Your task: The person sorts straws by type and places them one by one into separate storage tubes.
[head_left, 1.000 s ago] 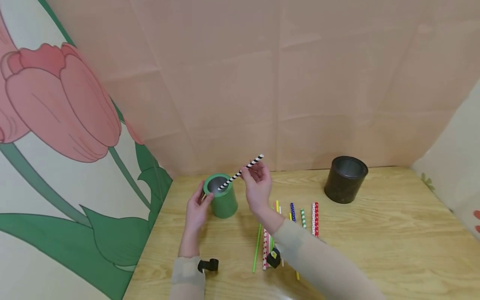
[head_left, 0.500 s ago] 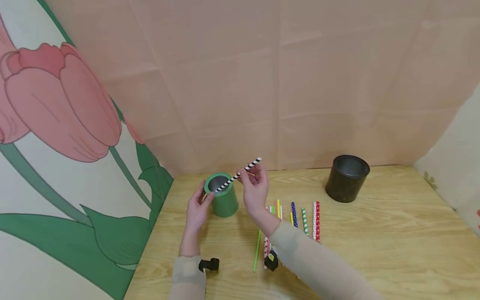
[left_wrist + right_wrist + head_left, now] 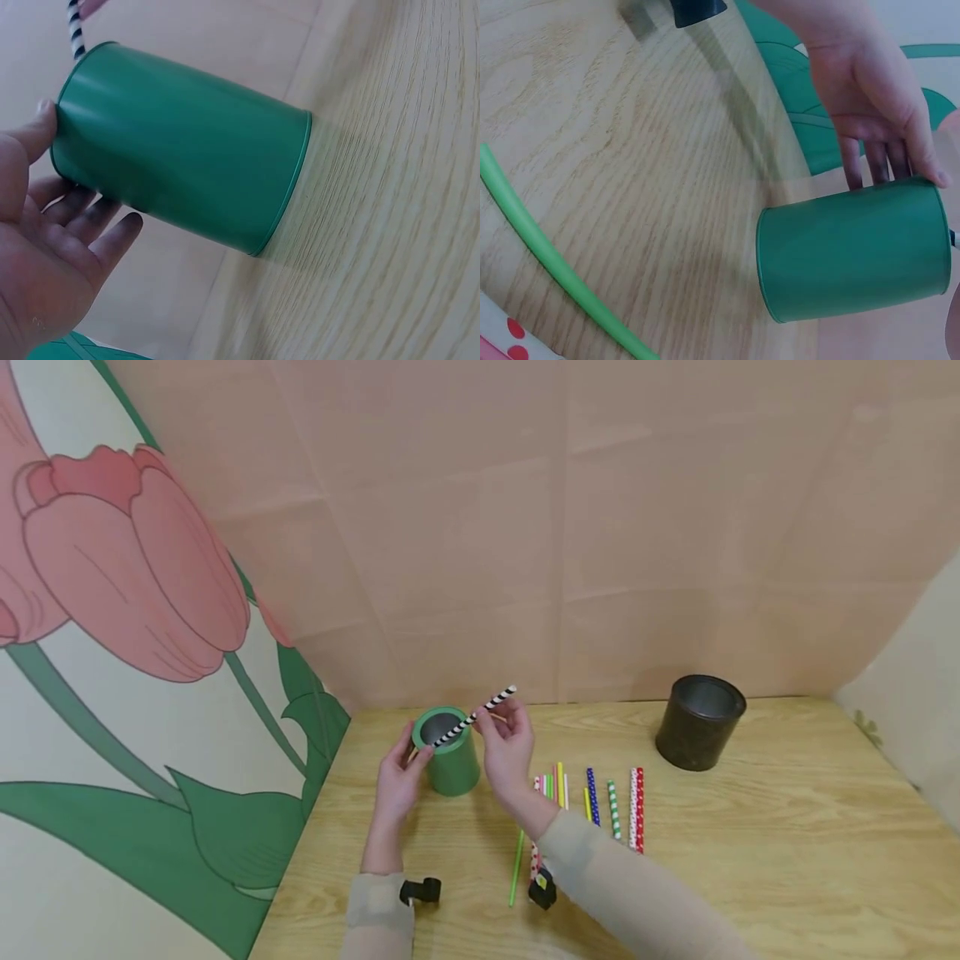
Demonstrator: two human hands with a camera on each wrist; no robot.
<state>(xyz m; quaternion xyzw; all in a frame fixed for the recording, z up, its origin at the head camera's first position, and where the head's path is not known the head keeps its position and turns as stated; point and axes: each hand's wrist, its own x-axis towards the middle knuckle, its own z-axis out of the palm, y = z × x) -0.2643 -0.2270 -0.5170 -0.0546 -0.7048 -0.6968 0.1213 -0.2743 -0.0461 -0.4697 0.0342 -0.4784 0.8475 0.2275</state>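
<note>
A green can stands upright on the table with its mouth facing up. My left hand grips it at the rim, the thumb on the top edge and the fingers against the side. A black-and-white striped paper straw slants into the mouth of the can, its upper end leaning right. My right hand pinches that straw along its upper half. In the left wrist view, part of the straw shows past the can's rim, while the lower end inside is hidden.
Several loose straws lie on the wooden table, partly under my right forearm: a thin green one, a blue dotted one, a green-striped one and a red dotted one. A black can stands at the back right.
My right hand has lowered slightly and shifted left, bringing the striped straw further down at the can's mouth. The left hand keeps its grip on the can.
</note>
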